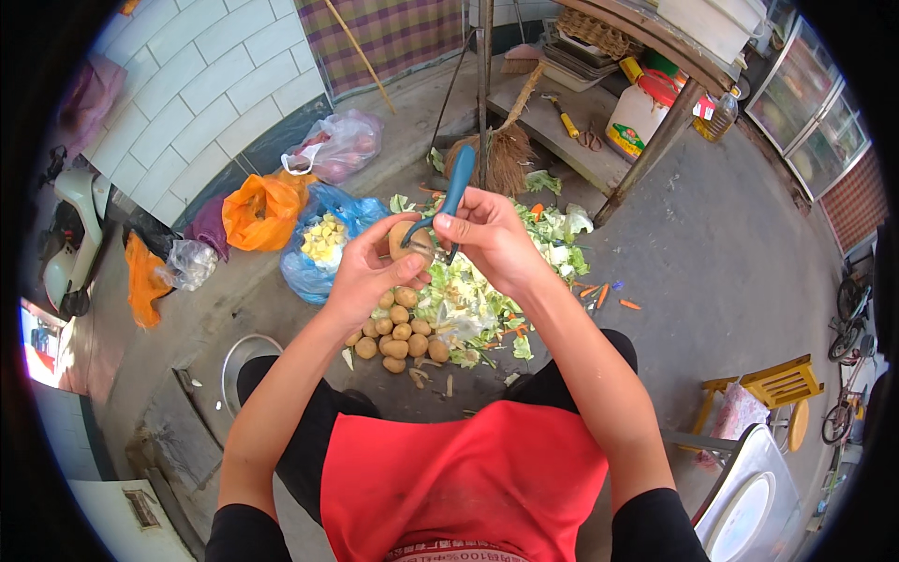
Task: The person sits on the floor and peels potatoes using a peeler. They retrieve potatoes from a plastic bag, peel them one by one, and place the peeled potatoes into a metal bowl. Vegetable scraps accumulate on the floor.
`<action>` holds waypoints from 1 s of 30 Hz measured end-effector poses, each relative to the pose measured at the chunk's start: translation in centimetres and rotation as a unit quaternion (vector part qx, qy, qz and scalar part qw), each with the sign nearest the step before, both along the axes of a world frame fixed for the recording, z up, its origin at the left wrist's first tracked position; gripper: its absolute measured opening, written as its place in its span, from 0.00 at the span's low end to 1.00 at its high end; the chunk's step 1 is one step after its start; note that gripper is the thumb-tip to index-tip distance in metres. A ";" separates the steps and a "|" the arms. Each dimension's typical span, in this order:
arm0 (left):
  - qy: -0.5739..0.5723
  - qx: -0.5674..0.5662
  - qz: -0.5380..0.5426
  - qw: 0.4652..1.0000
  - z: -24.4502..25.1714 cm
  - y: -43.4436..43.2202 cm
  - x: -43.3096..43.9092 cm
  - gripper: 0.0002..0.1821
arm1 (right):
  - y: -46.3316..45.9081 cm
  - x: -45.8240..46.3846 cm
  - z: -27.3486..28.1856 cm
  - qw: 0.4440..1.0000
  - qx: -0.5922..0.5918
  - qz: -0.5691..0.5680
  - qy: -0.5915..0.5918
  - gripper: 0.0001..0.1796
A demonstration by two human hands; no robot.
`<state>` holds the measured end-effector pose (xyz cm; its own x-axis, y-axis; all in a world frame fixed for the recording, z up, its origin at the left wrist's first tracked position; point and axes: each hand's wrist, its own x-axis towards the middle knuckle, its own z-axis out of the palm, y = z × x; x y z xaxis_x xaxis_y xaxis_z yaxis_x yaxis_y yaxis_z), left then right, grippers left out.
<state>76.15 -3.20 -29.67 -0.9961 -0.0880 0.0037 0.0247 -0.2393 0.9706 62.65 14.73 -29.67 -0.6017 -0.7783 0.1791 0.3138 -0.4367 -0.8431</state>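
Note:
A brown potato (401,242) is held in my left hand (372,263), fingers and thumb wrapped round its sides. My right hand (488,235) grips a blue-handled peeler (458,179), its handle pointing up and away. The peeler's head lies over the potato, and whether the blade touches the skin cannot be told. Beneath my hands, several unpeeled potatoes (400,331) are piled on the floor beside a heap of cabbage leaves and scraps (463,288). Strips of peel lie near the pile. Pale cut pieces (324,239) sit in a blue plastic bag (302,274) to the left.
Orange bags (260,218) and a clear bag (337,151) lie along the tiled wall. Carrot pieces (602,295) are scattered at the right. A straw broom (509,158) leans by a low shelf (597,151). A metal basin (242,358) stands by my left leg, a yellow chair (783,383) farther right.

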 end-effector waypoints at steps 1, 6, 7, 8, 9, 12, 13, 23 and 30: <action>0.016 -0.014 0.007 1.000 -0.3 0.4 -0.2 0.45 | 0.0 0.3 0.0 1.000 0.010 -0.006 0.001 0.08; 0.091 -0.111 -0.015 0.989 -2.7 0.5 -2.0 0.47 | 0.0 -0.7 -2.1 0.998 0.022 -0.033 -0.050 0.05; 0.064 -0.078 -0.012 0.995 -2.9 0.5 -2.1 0.47 | 0.1 -1.3 -2.5 0.997 0.012 -0.040 -0.071 0.05; 0.037 -0.045 -0.009 0.998 -3.0 0.5 -2.2 0.47 | 0.1 -1.8 -2.9 0.995 0.016 -0.044 -0.087 0.05; 0.009 -0.015 -0.005 1.000 -2.7 0.3 -2.1 0.46 | 0.0 -2.2 -3.1 0.995 0.019 -0.046 -0.089 0.05; 0.025 -0.020 0.022 0.999 -3.4 -0.1 -3.0 0.44 | -0.4 -2.3 -2.9 0.993 0.025 -0.057 -0.096 0.05; 0.024 -0.022 0.026 0.999 -3.8 -0.3 -3.1 0.43 | -0.6 -2.2 -2.9 0.994 0.027 -0.052 -0.089 0.05; 0.035 -0.068 -0.043 0.996 -3.8 -0.5 -3.5 0.42 | -1.5 -5.3 -5.3 0.964 0.078 -0.245 -0.071 0.06; 0.019 -0.027 -0.042 0.999 -4.5 -1.3 -3.7 0.42 | 0.4 -2.4 -3.1 0.993 0.067 -0.082 -0.060 0.07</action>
<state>72.43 -4.49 -34.17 -0.9990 -0.0028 0.0445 0.0443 -0.1903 0.9807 60.24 15.09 -32.81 -0.7324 -0.6809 -0.0001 0.3496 -0.3758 -0.8582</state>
